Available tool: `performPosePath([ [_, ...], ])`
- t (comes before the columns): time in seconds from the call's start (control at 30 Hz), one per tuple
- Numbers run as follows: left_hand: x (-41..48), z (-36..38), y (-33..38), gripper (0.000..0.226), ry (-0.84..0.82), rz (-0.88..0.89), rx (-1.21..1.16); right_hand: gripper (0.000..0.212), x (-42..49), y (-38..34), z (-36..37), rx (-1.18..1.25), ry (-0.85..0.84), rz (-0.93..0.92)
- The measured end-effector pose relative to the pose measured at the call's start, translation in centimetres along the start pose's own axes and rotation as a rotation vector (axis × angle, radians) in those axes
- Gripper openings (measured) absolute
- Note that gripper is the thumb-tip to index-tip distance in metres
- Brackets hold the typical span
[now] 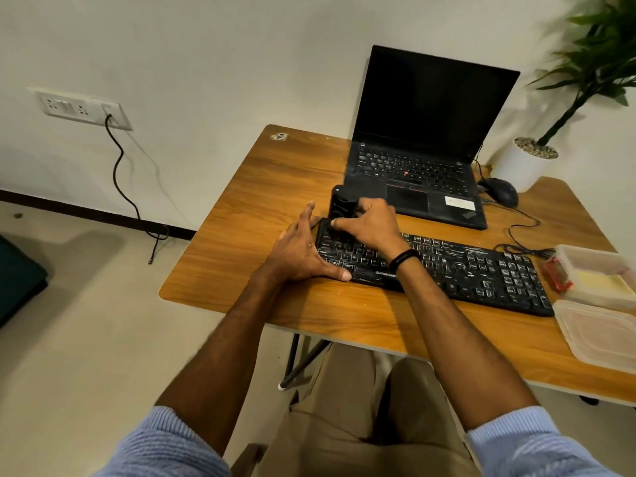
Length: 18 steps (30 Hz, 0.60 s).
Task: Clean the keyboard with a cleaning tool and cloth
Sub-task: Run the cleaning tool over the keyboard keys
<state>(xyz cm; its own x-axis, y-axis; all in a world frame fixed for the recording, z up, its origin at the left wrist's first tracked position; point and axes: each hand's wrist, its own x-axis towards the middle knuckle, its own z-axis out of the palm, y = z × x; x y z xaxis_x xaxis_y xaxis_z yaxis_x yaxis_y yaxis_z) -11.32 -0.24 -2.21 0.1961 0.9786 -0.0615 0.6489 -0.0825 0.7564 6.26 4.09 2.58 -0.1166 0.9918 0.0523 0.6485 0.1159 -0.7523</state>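
A black keyboard [457,270] with dusty white smears lies across the wooden table [261,201]. My left hand [303,251] rests flat with straight fingers on the keyboard's left end, thumb along its front edge. My right hand [370,223] grips a black cleaning tool [340,204] and holds it upright against the keys at the top left corner of the keyboard. The tool's lower end is hidden by my fingers. No cloth can be made out with certainty.
An open black laptop [423,139] stands behind the keyboard, with a black mouse [500,191] and its cable to the right. Two plastic containers [599,304] sit at the table's right edge, one with a red item. A potted plant [526,160] stands at the back right corner.
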Motion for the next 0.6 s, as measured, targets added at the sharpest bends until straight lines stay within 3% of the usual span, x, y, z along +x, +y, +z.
performPosePath([
  [0.07, 0.2, 0.2, -0.1, 0.168, 0.029, 0.003, 0.006, 0.036, -0.3, -0.4, 0.4, 0.074, -0.182, 0.042],
  [0.1, 0.2, 0.2, -0.2, 0.168, 0.034, 0.01, 0.011, 0.034, -0.5, -0.6, 0.6, 0.055, -0.19, 0.033],
  [0.2, 0.2, 0.4, -0.3, 0.168, -0.001, 0.023, 0.018, 0.029, -0.4, -1.0, 0.6, -0.029, 0.021, 0.016],
  [0.33, 0.4, 0.3, -0.5, 0.164, 0.047, 0.035, 0.016, 0.035, -0.3, -1.0, 1.0, 0.017, -0.145, 0.025],
  [0.47, 0.4, 0.3, -0.5, 0.165, 0.013, 0.041, 0.031, 0.026, 0.0, -0.9, 0.4, -0.067, 0.093, 0.016],
  [0.6, 0.6, 0.5, -0.7, 0.165, 0.033, 0.02, 0.026, 0.046, -0.8, 0.0, 0.0, 0.09, -0.292, 0.052],
])
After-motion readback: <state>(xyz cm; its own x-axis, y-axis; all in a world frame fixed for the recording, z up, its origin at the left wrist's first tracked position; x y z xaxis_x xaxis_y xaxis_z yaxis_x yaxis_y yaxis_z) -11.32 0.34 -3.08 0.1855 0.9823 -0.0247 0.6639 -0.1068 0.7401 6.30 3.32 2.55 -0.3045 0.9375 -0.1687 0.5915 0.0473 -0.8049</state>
